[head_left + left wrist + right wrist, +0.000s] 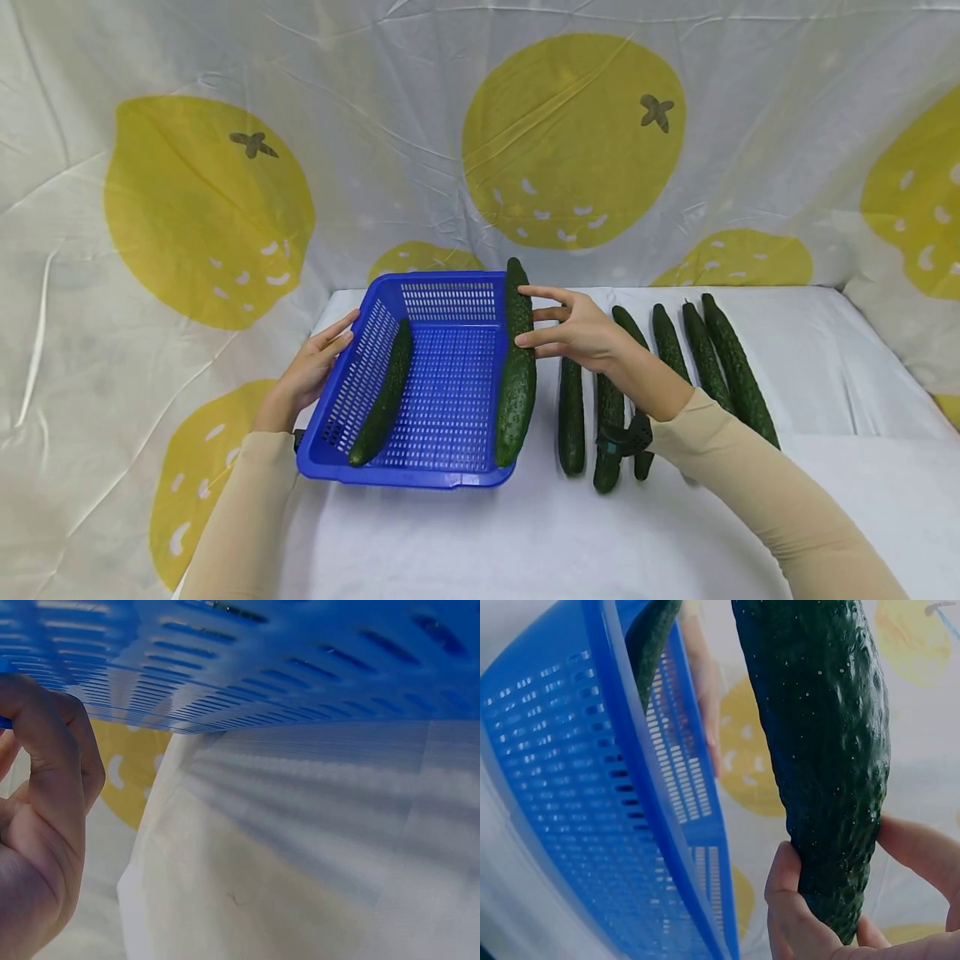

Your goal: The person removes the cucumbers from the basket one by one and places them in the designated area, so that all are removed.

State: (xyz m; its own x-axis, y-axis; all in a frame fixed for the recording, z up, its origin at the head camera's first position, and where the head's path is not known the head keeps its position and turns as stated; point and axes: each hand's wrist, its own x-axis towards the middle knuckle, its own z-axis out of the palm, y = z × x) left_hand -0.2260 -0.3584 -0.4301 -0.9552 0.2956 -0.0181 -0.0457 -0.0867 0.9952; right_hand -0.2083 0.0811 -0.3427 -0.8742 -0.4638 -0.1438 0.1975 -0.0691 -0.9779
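A blue plastic basket (450, 479) with slotted walls stands on the white cloth, with one cucumber (384, 400) lying along its left side. My left hand (313, 367) grips the basket's left rim; in the left wrist view its bent fingers (52, 742) are at the slotted wall. Between thumb and fingers, my right hand (573, 329) holds a second, bumpy cucumber (516, 392) over the right rim. The right wrist view shows this cucumber (817, 727) pinched near one end, apart from the basket wall.
Right of the basket, several cucumbers (572, 417) lie side by side on the white cloth (420, 542), partly covered by my right forearm. Behind the table hangs a pale curtain (390, 125) with yellow lemon prints.
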